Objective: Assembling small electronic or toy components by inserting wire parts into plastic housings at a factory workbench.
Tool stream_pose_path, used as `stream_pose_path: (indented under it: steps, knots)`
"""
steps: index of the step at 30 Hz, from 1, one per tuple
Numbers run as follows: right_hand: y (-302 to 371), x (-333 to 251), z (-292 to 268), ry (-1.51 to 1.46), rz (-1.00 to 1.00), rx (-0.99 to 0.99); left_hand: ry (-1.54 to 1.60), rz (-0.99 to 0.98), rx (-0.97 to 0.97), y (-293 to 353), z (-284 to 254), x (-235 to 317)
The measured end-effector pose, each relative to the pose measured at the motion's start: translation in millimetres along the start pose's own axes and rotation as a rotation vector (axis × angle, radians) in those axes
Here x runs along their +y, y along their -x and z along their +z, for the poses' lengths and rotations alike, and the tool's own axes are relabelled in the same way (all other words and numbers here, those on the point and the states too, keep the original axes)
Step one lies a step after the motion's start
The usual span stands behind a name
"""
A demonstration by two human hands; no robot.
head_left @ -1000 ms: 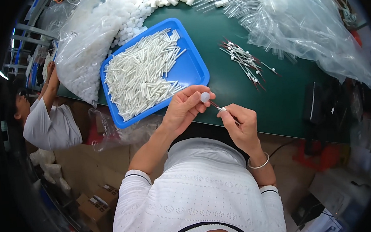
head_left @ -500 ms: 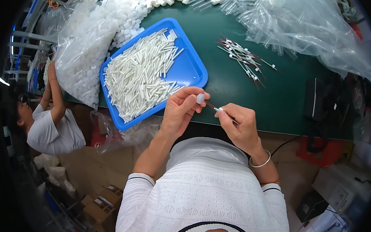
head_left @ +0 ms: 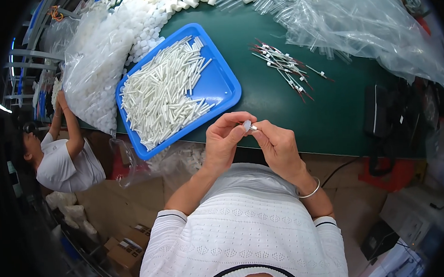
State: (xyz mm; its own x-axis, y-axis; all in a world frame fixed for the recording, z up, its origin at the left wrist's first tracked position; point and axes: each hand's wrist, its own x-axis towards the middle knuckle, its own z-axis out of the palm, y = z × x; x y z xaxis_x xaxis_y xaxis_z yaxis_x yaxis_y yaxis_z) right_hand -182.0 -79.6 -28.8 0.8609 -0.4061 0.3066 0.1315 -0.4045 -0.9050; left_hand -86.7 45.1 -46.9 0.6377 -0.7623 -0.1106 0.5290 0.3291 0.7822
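Presently, left hand (head_left: 223, 144): I am observing it pinching a white disc (head_left: 247, 123) between thumb and forefinger.
Right hand (head_left: 279, 146): I am observing it gripping a small white fitting (head_left: 253, 128) between thumb and forefinger; a bracelet (head_left: 313, 189) is circling its wrist.
Disc position: the fingertips are bringing both parts close together above the near edge of the green table (head_left: 326, 120); I am not able to tell whether the fitting is entering the disc.
Blue tray (head_left: 228, 99): it is resting left of the hands, holding loose white tubes (head_left: 164, 94).
Wired leads (head_left: 286, 67): they are lying in a loose pile beyond the right hand.
Plastic bags: one (head_left: 96, 77) is holding white round pieces at far left; another (head_left: 357, 28) is spreading across far right.
Co-worker (head_left: 67, 161): this person is reaching upward at left.
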Motion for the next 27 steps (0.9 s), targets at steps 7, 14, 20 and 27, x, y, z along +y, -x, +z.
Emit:
stream_pose_path:
  steps: [7,14,20,27]
  knots:
    - [8.3,8.7,15.0,0.001,-0.059,0.075,-0.056,0.195,-0.020,3.9,3.1,-12.3]
    - [6.9,14.2,18.6,-0.372,0.114,-0.097,-0.061,0.123,-0.116,7.0,-1.9,10.1]
    - [1.2,18.2,-1.2,-0.791,0.351,-0.272,-0.764,0.253,-0.333,-14.4,-10.3,43.1]
    - [6.0,15.1,-12.3,-0.803,0.372,-0.067,-1.963,0.678,0.065,-107.4,-67.9,74.6]
